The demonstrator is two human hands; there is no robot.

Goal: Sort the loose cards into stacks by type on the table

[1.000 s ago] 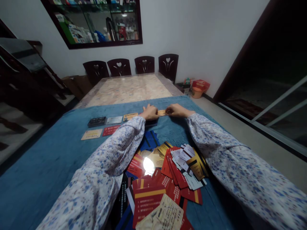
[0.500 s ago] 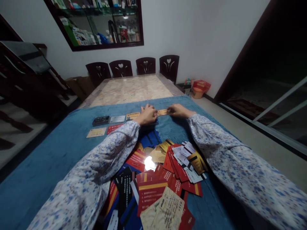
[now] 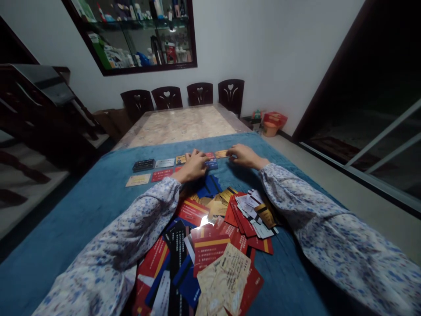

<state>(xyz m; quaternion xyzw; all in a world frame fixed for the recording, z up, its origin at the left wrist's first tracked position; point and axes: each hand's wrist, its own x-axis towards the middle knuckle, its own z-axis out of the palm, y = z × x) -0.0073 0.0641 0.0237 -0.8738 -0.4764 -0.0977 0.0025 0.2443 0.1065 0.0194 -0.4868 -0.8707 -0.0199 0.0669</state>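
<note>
My left hand (image 3: 195, 165) reaches over the laid-out cards, its fingers loosely bent and apart, partly hiding a yellow card (image 3: 180, 160). Beside its fingertips lie a blue card (image 3: 212, 164) and, just behind that, a red card (image 3: 209, 155). At the right end of the back row an orange-gold card (image 3: 221, 153) lies flat. My right hand (image 3: 244, 156) rests at that card's right edge, fingers curved and slightly apart; whether they touch it is hard to see. A loose pile of red, blue, black, gold and white cards (image 3: 210, 250) spreads between my forearms.
Left in the rows are a black card stack (image 3: 144, 165), a silver-white card (image 3: 165, 163), a beige card (image 3: 138, 180) and a red card (image 3: 162, 174). A blue cloth (image 3: 98, 202) covers the near table. Several dark chairs (image 3: 166, 96) stand behind its marble-patterned far end (image 3: 184, 120).
My left hand has drawn left and off the orange-gold card, uncovering the red and blue cards. My right hand has loosened at the card's edge. The view has shifted slightly.
</note>
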